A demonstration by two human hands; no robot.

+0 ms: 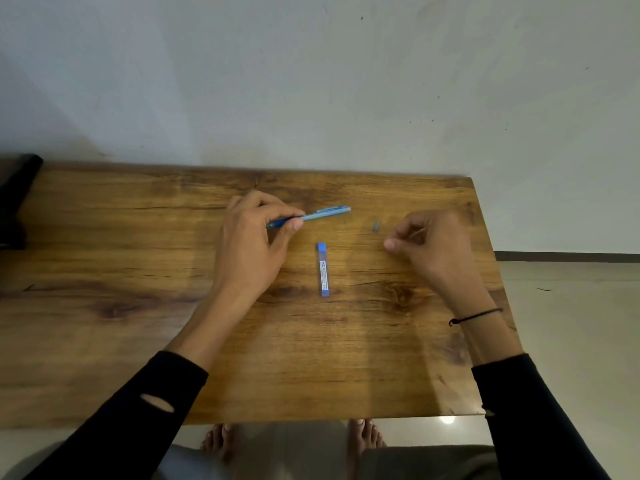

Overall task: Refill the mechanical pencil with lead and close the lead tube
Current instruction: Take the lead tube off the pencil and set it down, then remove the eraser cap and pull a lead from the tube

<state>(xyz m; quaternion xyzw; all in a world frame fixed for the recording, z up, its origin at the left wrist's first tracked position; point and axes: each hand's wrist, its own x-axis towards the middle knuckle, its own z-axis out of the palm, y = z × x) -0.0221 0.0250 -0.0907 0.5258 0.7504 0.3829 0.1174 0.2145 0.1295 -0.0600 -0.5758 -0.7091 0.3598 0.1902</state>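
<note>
A blue mechanical pencil (323, 214) is held near its tip end by my left hand (254, 237), a little above the wooden table (138, 306), its rear end pointing right. The blue lead tube (323, 269) lies flat in the middle of the table, lengthwise, between my hands, touched by neither. A small grey cap (376, 226) lies on the table just left of my right hand (429, 244). My right hand's fingers are curled, thumb and forefinger pinched together; whether a thin lead is between them is too fine to tell.
A dark object (15, 199) stands at the table's far left edge. The table's back edge meets a pale wall. The right edge of the table is close beside my right wrist, with floor beyond. My bare feet show below the front edge.
</note>
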